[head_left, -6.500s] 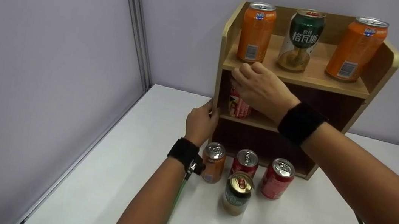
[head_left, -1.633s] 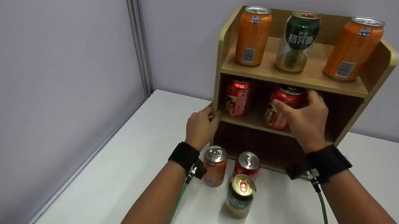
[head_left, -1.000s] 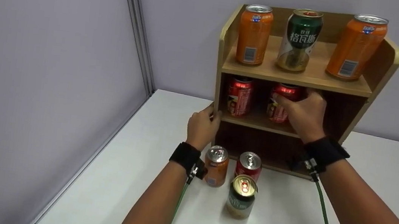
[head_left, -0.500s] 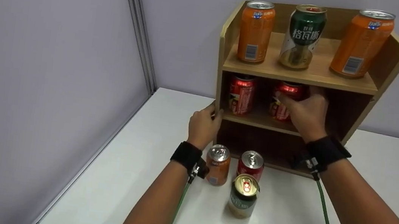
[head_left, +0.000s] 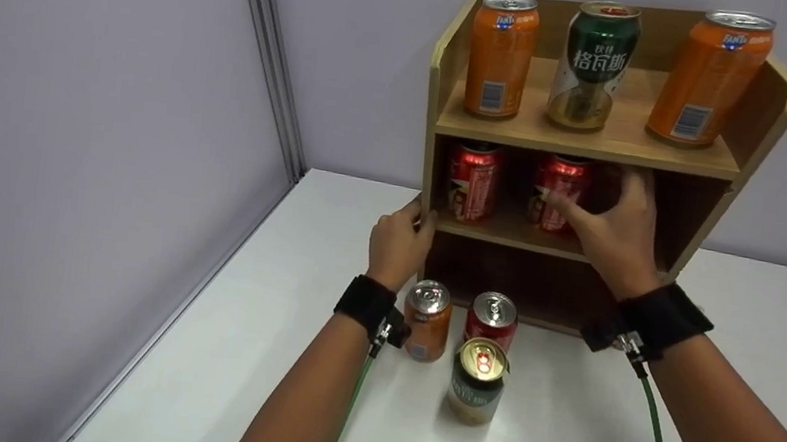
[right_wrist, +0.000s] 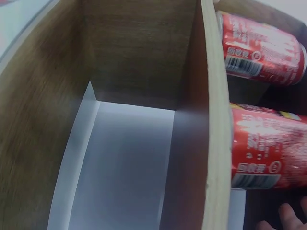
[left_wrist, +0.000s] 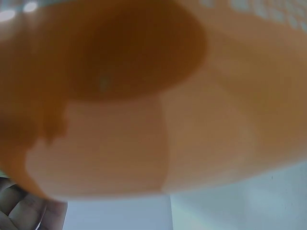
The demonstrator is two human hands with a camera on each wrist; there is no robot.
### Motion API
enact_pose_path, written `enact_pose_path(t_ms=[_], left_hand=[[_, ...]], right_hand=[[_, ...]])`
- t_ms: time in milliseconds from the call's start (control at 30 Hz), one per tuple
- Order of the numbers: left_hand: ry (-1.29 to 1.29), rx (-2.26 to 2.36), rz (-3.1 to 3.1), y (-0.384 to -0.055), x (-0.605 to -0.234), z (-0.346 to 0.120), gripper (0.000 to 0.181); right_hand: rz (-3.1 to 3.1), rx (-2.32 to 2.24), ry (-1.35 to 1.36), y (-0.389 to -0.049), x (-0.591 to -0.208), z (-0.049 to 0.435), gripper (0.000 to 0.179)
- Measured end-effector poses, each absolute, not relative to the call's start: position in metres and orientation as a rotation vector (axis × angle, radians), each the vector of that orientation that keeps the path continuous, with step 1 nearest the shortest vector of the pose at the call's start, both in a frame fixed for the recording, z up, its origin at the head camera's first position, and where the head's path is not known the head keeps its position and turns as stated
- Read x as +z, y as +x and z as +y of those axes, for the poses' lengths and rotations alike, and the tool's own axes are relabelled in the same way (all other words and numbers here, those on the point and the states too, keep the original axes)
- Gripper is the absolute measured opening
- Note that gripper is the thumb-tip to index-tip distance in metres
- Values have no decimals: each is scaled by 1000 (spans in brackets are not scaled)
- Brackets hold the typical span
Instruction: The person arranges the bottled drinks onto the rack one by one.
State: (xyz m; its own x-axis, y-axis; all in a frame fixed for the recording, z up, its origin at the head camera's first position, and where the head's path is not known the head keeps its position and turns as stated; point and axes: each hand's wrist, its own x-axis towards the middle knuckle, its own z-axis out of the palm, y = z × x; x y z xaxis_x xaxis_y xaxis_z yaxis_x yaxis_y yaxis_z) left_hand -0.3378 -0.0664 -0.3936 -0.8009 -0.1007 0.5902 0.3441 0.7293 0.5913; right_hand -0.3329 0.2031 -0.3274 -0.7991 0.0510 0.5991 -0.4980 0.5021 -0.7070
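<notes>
My left hand (head_left: 398, 244) grips the left side panel of a three-tier wooden shelf (head_left: 621, 142), thumb at its front edge. On the middle tier stand two red soda cans, one at the left (head_left: 473, 182) and one in the middle (head_left: 566, 176). My right hand (head_left: 620, 238) is spread just right of the middle can, thumb in front of it, and holds nothing. In the right wrist view, the fingertips (right_wrist: 288, 215) show apart from that can (right_wrist: 268, 143). An orange can (left_wrist: 216, 120) fills most of the left wrist view.
Two orange Fanta cans (head_left: 499, 61) (head_left: 706, 87) flank a green-and-gold can (head_left: 593, 65) on the top tier. On the white table (head_left: 264, 295) before the shelf stand an orange can (head_left: 426, 336), a red can (head_left: 490, 329) and another green-and-gold can (head_left: 473, 394).
A red can from the table now stands mid-shelf. My right hand, earlier at the left red can and then gripping the middle one, has let go and drawn rightward. My left hand stays put.
</notes>
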Motion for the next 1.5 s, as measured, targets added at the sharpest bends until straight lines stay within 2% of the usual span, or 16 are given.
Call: enact_pose_path(t_ms=[500, 833, 1167, 1500], left_hand=[[-189, -926, -2322, -338, -394, -66, 21], [-188, -950, -2310, -337, -393, -66, 20], [-186, -965, -2309, -338, -395, -66, 20], [-173, -973, -2322, -337, -394, -66, 21]], right_hand=[[-2074, 1009, 755, -261, -355, 208, 73], [-2173, 929, 968, -215, -381, 189, 76], [-2504, 540, 946, -202, -408, 166, 91], [-2565, 355, 908, -197, -423, 149, 97]])
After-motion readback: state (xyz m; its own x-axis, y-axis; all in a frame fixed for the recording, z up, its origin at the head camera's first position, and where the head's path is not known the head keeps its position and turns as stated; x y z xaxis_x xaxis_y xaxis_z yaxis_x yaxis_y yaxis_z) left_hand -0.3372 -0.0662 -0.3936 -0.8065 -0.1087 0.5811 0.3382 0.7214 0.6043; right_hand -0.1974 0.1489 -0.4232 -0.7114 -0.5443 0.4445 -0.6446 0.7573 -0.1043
